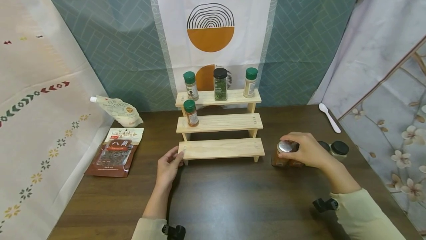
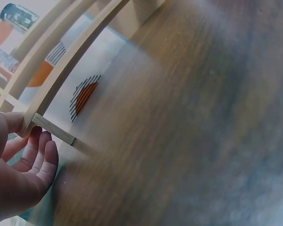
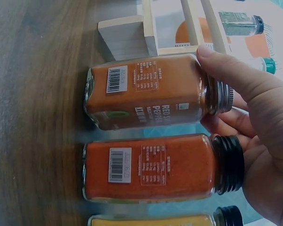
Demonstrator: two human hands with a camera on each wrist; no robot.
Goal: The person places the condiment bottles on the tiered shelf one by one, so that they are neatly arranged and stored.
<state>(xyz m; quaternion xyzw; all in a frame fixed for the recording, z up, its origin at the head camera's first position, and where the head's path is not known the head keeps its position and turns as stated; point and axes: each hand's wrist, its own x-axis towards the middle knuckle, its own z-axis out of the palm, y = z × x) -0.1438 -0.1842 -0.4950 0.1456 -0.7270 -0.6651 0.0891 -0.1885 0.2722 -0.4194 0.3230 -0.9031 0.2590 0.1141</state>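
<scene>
My right hand [image 1: 307, 150] grips a glass spice jar of orange-red powder [image 3: 146, 92] near its silver lid, thumb on one side and fingers on the other. Close beside it stands a black-lidded jar of redder powder [image 3: 179, 165], and beyond that a jar of yellow powder [image 3: 151, 221] is partly cut off. On the left, my left hand [image 1: 169, 166] holds the end of the lowest step of a three-step wooden rack [image 1: 221, 148], thumb on top. The rack's top step bears two green-lidded shakers and a black-lidded herb jar [image 1: 220, 85]; a green-lidded shaker [image 1: 191, 113] stands on the middle step's left end.
At the left lie a brown bag of star anise [image 1: 114, 153] and, behind it, a pale spouted pouch [image 1: 119, 111]. Right of my right hand is another black-lidded jar [image 1: 339, 148]. A white spoon [image 1: 329, 118] lies near the table's right edge.
</scene>
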